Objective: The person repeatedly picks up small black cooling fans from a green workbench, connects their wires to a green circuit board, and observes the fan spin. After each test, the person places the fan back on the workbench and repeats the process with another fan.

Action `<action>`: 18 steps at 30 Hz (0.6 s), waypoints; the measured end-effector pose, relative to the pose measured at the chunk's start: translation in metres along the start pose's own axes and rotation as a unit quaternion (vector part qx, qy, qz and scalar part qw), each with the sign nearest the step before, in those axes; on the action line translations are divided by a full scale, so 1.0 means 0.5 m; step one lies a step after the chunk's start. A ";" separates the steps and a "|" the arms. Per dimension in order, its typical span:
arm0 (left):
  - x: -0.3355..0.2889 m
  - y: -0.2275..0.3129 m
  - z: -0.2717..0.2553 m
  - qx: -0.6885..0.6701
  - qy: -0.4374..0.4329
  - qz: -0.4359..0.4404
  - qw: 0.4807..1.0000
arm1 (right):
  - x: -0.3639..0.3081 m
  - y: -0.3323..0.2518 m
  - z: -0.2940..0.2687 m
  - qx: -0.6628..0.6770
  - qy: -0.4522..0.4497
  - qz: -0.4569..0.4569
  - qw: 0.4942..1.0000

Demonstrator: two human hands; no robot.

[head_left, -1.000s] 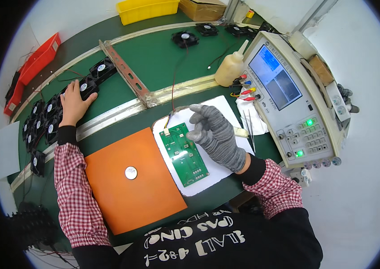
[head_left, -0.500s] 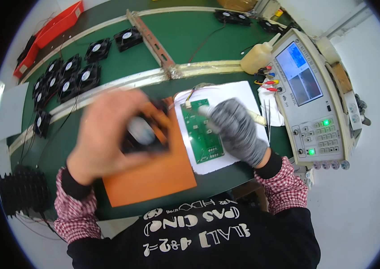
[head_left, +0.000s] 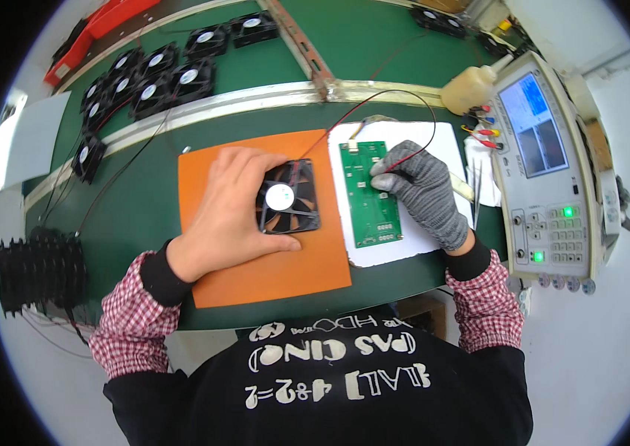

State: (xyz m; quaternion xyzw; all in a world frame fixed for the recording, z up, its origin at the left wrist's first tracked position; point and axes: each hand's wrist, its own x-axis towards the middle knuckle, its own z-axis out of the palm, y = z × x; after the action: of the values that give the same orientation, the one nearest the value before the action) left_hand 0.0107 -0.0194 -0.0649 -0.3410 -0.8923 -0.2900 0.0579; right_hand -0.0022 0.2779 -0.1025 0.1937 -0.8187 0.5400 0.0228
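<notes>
A black square cooling fan (head_left: 304, 216) with a white hub lies on an orange mat (head_left: 274, 286). My bare left hand (head_left: 225, 201) grips it from the left, fingers at its far edge and thumb beside its near edge. In a grey knitted glove, my right hand (head_left: 426, 195) pinches the end of the fan's thin red and black cable (head_left: 398, 91), which arcs up and over from the fan. Just under those fingertips is a green circuit board (head_left: 363, 212) on a white sheet (head_left: 409, 249). The tip of the cable is hidden by the glove.
Several more fans (head_left: 153, 93) stand at the far left, with a stack of black fans (head_left: 40, 271) nearer. On the right are a test instrument (head_left: 553, 178) with a lit screen, a squeeze bottle (head_left: 469, 89) and tweezers (head_left: 476, 195). A metal rail (head_left: 255, 108) crosses behind.
My left hand has set the fan down on the orange mat and stays on it. My right hand now pinches the fan's cable, which has come into view. The whole view has shifted.
</notes>
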 end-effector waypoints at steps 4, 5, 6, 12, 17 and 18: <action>-0.008 -0.008 0.005 -0.028 -0.003 -0.007 1.000 | 0.003 0.008 -0.009 -0.059 -0.036 -0.020 0.997; -0.009 -0.009 0.005 -0.030 -0.006 -0.010 0.999 | 0.006 0.005 -0.007 -0.064 -0.043 -0.026 0.997; -0.012 -0.009 0.002 -0.025 -0.012 -0.016 0.999 | 0.008 0.002 -0.005 -0.068 -0.049 -0.032 0.996; -0.015 -0.001 0.000 0.033 0.025 0.019 0.999 | 0.007 0.004 0.006 -0.093 -0.050 -0.049 0.993; -0.033 0.079 -0.069 0.078 0.157 0.186 0.967 | 0.003 0.013 0.000 -0.100 -0.020 -0.052 0.993; -0.041 0.102 -0.106 -0.109 0.081 0.107 0.985 | 0.002 0.013 -0.003 -0.079 -0.021 -0.035 0.996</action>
State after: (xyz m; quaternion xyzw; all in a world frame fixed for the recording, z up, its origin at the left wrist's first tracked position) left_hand 0.0540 -0.0298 -0.0030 -0.4142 -0.8061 -0.4041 0.1237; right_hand -0.0056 0.2810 -0.1071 0.2314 -0.8517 0.4684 0.0394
